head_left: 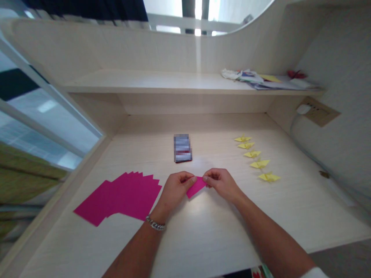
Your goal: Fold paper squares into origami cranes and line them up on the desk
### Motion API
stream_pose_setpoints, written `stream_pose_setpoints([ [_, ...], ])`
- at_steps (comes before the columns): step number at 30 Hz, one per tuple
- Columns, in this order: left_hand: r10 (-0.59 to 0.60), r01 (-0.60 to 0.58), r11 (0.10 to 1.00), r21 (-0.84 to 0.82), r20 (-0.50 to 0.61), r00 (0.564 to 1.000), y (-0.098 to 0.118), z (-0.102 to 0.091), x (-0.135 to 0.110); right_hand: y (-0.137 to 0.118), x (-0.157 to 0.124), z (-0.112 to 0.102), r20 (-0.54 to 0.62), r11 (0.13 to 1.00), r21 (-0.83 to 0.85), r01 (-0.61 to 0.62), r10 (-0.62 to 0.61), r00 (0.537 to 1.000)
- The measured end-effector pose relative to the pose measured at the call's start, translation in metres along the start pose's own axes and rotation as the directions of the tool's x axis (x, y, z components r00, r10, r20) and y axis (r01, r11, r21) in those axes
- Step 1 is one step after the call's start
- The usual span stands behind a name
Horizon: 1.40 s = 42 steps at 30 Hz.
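A small folded piece of pink paper [196, 188] is held between my two hands above the desk. My left hand [177, 188] pinches its upper left side between thumb and fingers. At its upper right corner, my right hand [222, 182] has thumb and fingertips closed on the paper. To the left, a fanned stack of pink paper sheets [130, 195] lies flat, close to my left wrist. Several yellow folded paper cranes [260, 164] stand in a row on the right, beyond my right hand.
A phone-sized object with a blurred surface [182, 148] lies behind my hands. Papers [261, 79] rest on the shelf [162, 82] above. On the right wall, a socket [319, 111] has a plug with a cable [301, 143] running down to the desk [220, 243].
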<state>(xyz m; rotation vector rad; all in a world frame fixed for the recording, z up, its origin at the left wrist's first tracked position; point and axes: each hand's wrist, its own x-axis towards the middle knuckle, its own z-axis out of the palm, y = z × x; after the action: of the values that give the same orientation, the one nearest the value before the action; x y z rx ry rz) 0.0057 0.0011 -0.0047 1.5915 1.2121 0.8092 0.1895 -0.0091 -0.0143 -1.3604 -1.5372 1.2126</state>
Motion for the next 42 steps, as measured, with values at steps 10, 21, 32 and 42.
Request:
stream_pose_setpoints([
  [10, 0.101, -0.107, 0.986, 0.130, 0.053, 0.993, -0.001, 0.002, -0.003, -0.003, -0.001, 0.005, 0.070, 0.989, -0.139, 0.051, -0.041, 0.997],
  [21, -0.042, 0.034, 0.997, -0.070, -0.108, 0.993, -0.002, -0.020, 0.002, 0.004, 0.001, -0.022, 0.115, 0.991, 0.075, -0.112, 0.103, 0.988],
  [32, -0.003, 0.003, 1.000, -0.028, -0.020, 1.000, 0.000, -0.008, 0.002, 0.000, -0.001, 0.000, 0.049, 1.000, 0.003, 0.014, -0.014, 0.999],
  [42, -0.025, 0.009, 0.997, 0.076, 0.213, 0.977, 0.001, -0.014, -0.001, -0.001, -0.003, -0.019, 0.177, 0.999, -0.041, -0.007, 0.014, 0.984],
])
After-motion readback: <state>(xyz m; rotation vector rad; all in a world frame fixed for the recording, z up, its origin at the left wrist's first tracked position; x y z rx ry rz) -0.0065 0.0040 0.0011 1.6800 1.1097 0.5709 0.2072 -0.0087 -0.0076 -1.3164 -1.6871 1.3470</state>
